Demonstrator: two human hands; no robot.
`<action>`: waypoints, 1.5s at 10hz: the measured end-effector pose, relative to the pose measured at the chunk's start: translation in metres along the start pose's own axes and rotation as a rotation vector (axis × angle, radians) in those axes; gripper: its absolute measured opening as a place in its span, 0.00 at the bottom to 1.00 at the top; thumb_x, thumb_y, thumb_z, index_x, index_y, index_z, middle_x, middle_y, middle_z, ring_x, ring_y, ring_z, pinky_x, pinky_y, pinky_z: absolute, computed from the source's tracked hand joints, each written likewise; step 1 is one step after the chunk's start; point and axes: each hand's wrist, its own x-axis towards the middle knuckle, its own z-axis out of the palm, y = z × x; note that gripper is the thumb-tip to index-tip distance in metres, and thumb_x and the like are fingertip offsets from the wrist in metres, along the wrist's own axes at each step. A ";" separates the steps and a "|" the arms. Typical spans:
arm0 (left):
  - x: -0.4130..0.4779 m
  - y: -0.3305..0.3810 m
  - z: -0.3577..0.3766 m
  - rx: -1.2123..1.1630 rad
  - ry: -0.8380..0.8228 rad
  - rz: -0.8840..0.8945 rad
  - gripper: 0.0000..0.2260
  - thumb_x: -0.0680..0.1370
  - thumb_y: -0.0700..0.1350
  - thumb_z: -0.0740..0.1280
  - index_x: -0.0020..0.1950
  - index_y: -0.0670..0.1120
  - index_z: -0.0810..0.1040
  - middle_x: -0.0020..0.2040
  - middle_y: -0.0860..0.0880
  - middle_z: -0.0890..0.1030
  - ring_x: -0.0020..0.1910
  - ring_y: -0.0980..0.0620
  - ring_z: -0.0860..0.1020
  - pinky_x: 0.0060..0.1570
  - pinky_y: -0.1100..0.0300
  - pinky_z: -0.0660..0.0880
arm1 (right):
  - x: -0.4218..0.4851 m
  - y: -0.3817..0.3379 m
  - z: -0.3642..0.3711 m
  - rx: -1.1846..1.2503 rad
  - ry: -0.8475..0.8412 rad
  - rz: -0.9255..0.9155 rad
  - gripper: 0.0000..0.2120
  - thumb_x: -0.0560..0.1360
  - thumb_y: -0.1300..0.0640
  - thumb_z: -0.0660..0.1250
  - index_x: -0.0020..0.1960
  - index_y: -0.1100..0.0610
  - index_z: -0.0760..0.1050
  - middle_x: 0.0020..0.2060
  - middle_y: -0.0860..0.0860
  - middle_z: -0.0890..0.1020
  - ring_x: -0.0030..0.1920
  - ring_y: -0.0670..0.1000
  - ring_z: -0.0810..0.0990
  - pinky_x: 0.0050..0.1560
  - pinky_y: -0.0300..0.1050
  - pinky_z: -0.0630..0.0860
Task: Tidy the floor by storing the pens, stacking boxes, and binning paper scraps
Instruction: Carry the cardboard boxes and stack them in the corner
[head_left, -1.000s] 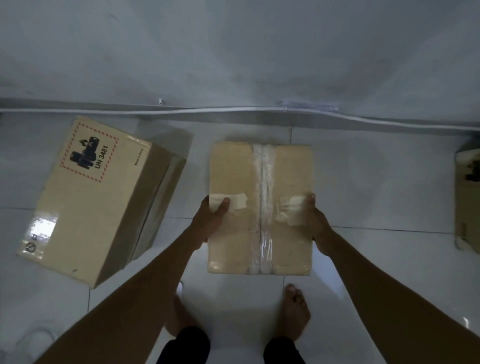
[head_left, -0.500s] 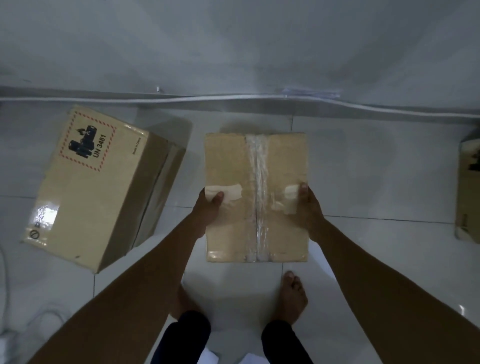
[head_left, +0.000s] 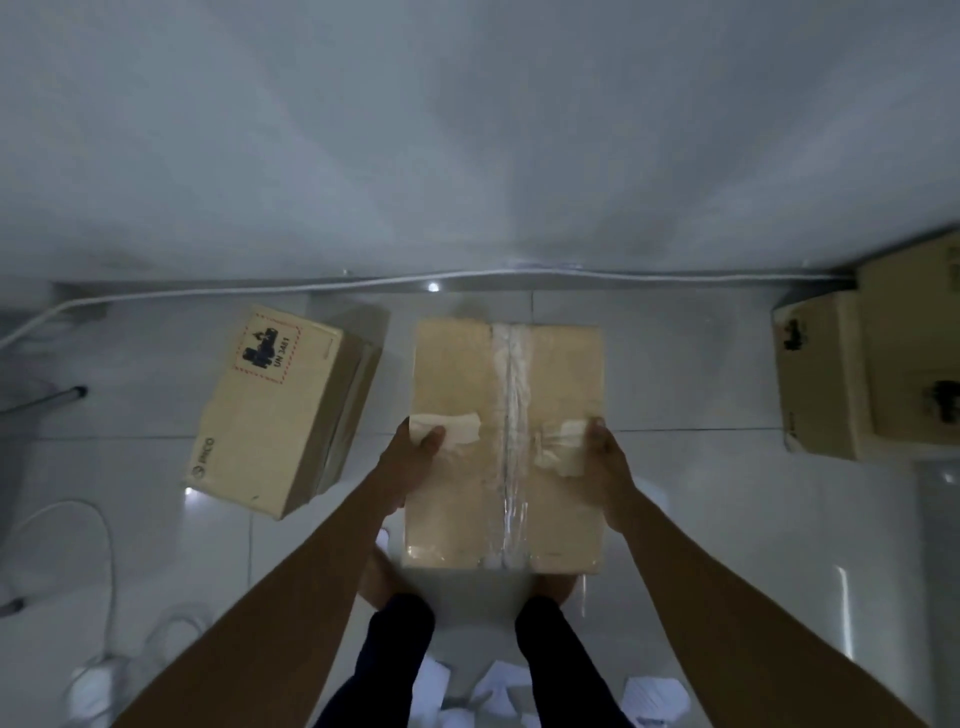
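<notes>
A taped brown cardboard box (head_left: 467, 499) is held up in front of me, above my feet. My left hand (head_left: 410, 457) grips its left side with the thumb on top, over a patch of torn tape. My right hand (head_left: 605, 467) grips the right side the same way. A second cardboard box (head_left: 280, 415) with a UN 3481 label lies on the white floor to the left. At the right edge stand two more boxes (head_left: 826, 379), one on top of the other. White paper scraps (head_left: 654, 693) lie on the floor behind my legs.
A white cable (head_left: 208, 292) runs along the foot of the wall. More white cable and a plug (head_left: 93, 675) lie at lower left. A dark metal leg (head_left: 41, 402) reaches in from the left edge.
The held box has risen towards me and now hides my feet. The view has widened, bringing the stacked boxes at right and the paper scraps at the bottom into sight.
</notes>
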 end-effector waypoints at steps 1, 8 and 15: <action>-0.068 0.018 -0.006 0.049 -0.007 0.054 0.21 0.80 0.53 0.60 0.71 0.45 0.66 0.65 0.41 0.74 0.63 0.39 0.74 0.62 0.41 0.72 | -0.055 -0.024 -0.010 -0.059 0.054 -0.035 0.24 0.81 0.41 0.51 0.73 0.51 0.64 0.69 0.55 0.71 0.67 0.58 0.71 0.66 0.50 0.69; -0.326 0.145 -0.003 0.197 -0.077 0.160 0.28 0.74 0.67 0.60 0.69 0.55 0.67 0.62 0.47 0.74 0.56 0.41 0.75 0.36 0.49 0.78 | -0.318 -0.135 -0.178 -0.177 0.267 -0.252 0.34 0.79 0.36 0.41 0.62 0.58 0.75 0.54 0.63 0.79 0.51 0.59 0.78 0.49 0.47 0.66; -0.365 0.187 0.038 -0.061 -0.206 0.543 0.25 0.78 0.57 0.63 0.74 0.58 0.60 0.67 0.49 0.74 0.61 0.45 0.76 0.59 0.40 0.75 | -0.377 -0.162 -0.234 -0.037 0.586 -0.289 0.34 0.80 0.38 0.47 0.67 0.66 0.69 0.62 0.65 0.76 0.60 0.63 0.76 0.59 0.54 0.72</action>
